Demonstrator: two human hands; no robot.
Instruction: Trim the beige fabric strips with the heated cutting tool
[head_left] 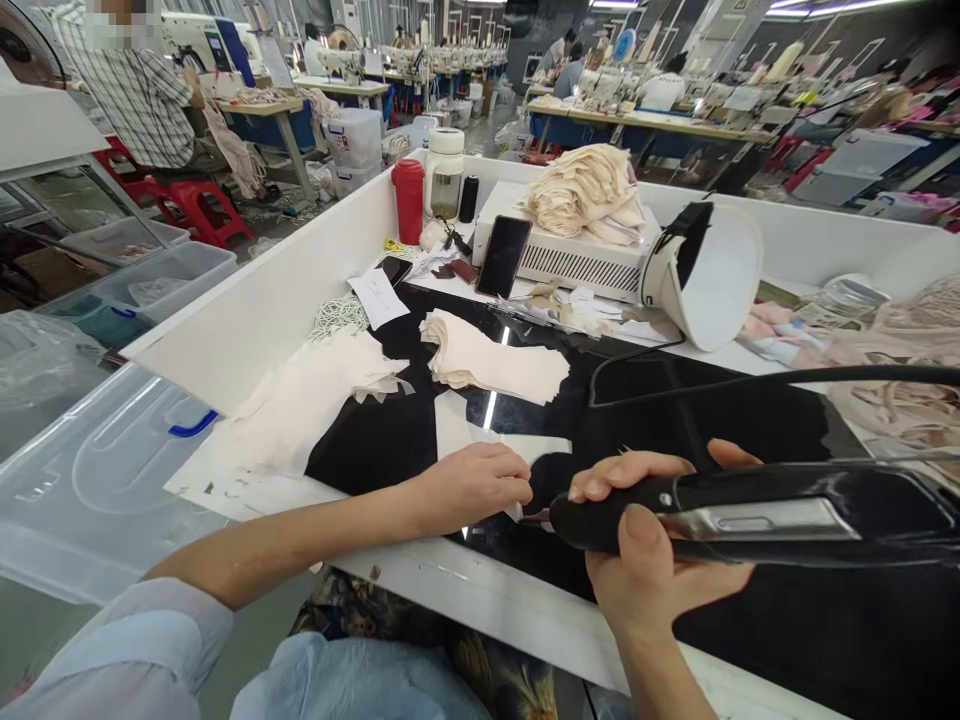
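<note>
My right hand [645, 540] is wrapped round a black handheld tool [795, 510] with a silver panel, its narrow metal tip pointing left. Close to that tip, my left hand [480, 485] has its fingers pinched on the near end of a white cut fabric piece [465, 430], which lies on the glossy black surface [390, 440]. Beyond the piece rests a stack of cream fabric [495, 355]. A larger pile of pale fabric pieces [300, 400] spreads to the left.
A black cable [787, 378] runs across the right side. Behind stand a white lamp [720, 280], a phone [504, 256], a red cup [408, 200], a jar [445, 175] and a fabric bundle [585, 190]. White walls [255, 290] edge the table. A person [135, 90] sits at the back left.
</note>
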